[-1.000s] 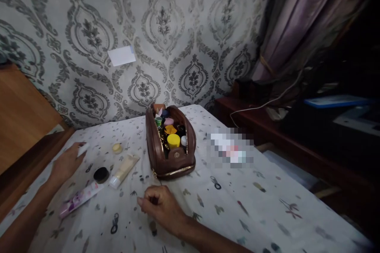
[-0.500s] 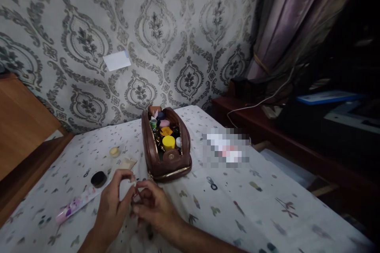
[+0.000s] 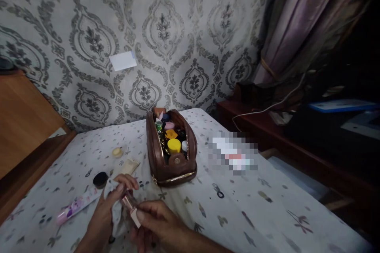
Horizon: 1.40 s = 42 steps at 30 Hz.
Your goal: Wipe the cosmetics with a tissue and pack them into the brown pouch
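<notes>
A small lip gloss tube, with a clear pinkish body and a pale pink cap, is between my two hands. My right hand pinches it by the cap. Bunched in my left hand is a white cloth, its fingers curled about the tube's far end. Just beyond my hands stands an unzipped brown cosmetic bag, filled with small items, among them a yellow-lidded jar. Beside my left hand lie a black round container, a purple-and-white tube and a beige flat tube.
A small cream round container sits at the left on the patterned white sheet. Right of the bag lies a pixelated white object. A wooden cabinet stands left; a dark red shelf with a white cable borders the right.
My hands have moved slightly lower and turned, bringing the lip gloss and white cloth into clearer view. The camera view has shifted a little left.
</notes>
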Available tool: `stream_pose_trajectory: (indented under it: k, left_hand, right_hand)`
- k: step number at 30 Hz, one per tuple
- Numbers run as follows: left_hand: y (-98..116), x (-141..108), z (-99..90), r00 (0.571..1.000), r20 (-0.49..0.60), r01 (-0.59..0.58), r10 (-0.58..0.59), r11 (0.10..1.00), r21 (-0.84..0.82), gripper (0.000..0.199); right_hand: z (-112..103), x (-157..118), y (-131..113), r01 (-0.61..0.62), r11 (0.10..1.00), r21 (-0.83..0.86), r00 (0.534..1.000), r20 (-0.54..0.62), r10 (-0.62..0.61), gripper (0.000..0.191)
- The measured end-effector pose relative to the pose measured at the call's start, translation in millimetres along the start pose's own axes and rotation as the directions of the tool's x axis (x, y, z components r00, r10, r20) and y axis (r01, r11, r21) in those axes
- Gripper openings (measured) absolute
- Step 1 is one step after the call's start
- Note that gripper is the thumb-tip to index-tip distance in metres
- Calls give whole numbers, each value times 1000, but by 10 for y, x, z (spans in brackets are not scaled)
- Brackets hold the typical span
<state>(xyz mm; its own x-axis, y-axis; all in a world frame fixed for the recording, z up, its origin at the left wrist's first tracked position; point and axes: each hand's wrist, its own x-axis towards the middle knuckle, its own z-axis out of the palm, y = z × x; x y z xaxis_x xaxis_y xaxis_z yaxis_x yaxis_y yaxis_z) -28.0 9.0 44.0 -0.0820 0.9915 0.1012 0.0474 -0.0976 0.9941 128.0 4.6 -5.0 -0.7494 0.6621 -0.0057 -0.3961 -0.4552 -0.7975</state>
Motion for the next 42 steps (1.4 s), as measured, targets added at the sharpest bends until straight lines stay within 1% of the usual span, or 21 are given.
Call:
stream_pose_trajectory:
  k: [2, 3, 5, 7, 8, 11, 14, 16, 18, 20, 22, 24, 26, 28, 30, 32, 35, 37, 40, 42]
  left_hand:
    - [-28, -32, 54, 999, 47, 18, -17, 1000, -6, 38]
    - [-44, -44, 79, 999, 53, 11, -13, 1000, 29, 38]
    - [-85, -57, 114, 999, 0, -37, 38, 988, 147, 34]
    - [-144, -56, 117, 991, -85, -81, 107, 962, 262, 29]
    - [-182, -53, 107, 986, -112, -82, 121, 950, 301, 27]
    - [-311, -45, 51, 986, -138, -37, 89, 939, 342, 28]
    - [-396, -47, 13, 980, -193, 23, 46, 939, 342, 36]
    - [-394, -49, 13, 980, -199, 37, 33, 940, 340, 44]
    - [-350, -48, 28, 983, -183, 44, 19, 940, 338, 50]
    - [-296, -48, 50, 983, -181, 50, 10, 945, 323, 50]
    - [-257, -54, 73, 983, -183, 48, 6, 955, 293, 47]
    - [-244, -67, 96, 987, -161, 37, 6, 965, 258, 41]
    - [-246, -81, 116, 995, -99, 4, 17, 978, 211, 40]
    - [-253, -86, 128, 998, -37, -47, 54, 985, 166, 40]
    - [-258, -75, 125, 997, -22, -71, 77, 981, 179, 36]
    - [-259, -51, 112, 993, -70, -72, 90, 971, 226, 32]
    - [-252, -11, 91, 983, -149, -57, 103, 956, 289, 37]
    - [-246, 4, 87, 981, -176, -21, 75, 956, 292, 42]
    - [-245, 9, 94, 975, -221, 56, 0, 966, 251, 46]
    - [-257, 9, 100, 970, -242, 87, -31, 971, 222, 47]
  right_hand:
    - [-25, 36, 65, -11, 996, 91, 1000, 17, 10, 60]
    - [-46, 58, 110, -19, 992, 126, 1000, 23, 16, 63]
    - [-96, 97, 208, -36, 987, 157, 999, 6, 36, 67]
    - [-146, 117, 292, -39, 990, 139, 998, -46, 46, 66]
    - [-166, 119, 324, -26, 993, 114, 995, -89, 36, 64]
    - [-202, 103, 372, 3, 1000, -10, 983, -182, -5, 61]
    - [-217, 79, 365, -34, 996, -82, 973, -232, 14, 65]
    - [-219, 65, 334, -73, 992, -101, 979, -197, 52, 64]
    - [-209, 53, 288, -84, 989, -118, 989, -128, 69, 59]
    - [-183, 45, 230, -66, 992, -111, 994, -91, 56, 56]
    - [-143, 36, 163, -50, 996, -73, 995, -93, 43, 57]
    - [-96, 22, 92, -51, 998, -29, 992, -114, 48, 57]
    - [-53, 5, 24, -57, 998, 22, 985, -164, 60, 56]
    - [-25, -9, -26, -87, 994, 59, 973, -208, 97, 52]
    - [-12, -13, -52, -98, 991, 96, 959, -257, 120, 50]
    - [-5, -11, -60, -118, 988, 103, 953, -268, 142, 48]
    - [4, -9, -56, -106, 991, 82, 956, -265, 124, 50]
    - [6, -13, -48, -86, 996, 34, 962, -258, 92, 53]
    - [0, -21, -25, -73, 996, -52, 970, -235, 59, 49]
    - [-7, -21, -10, -67, 996, -67, 973, -224, 50, 48]
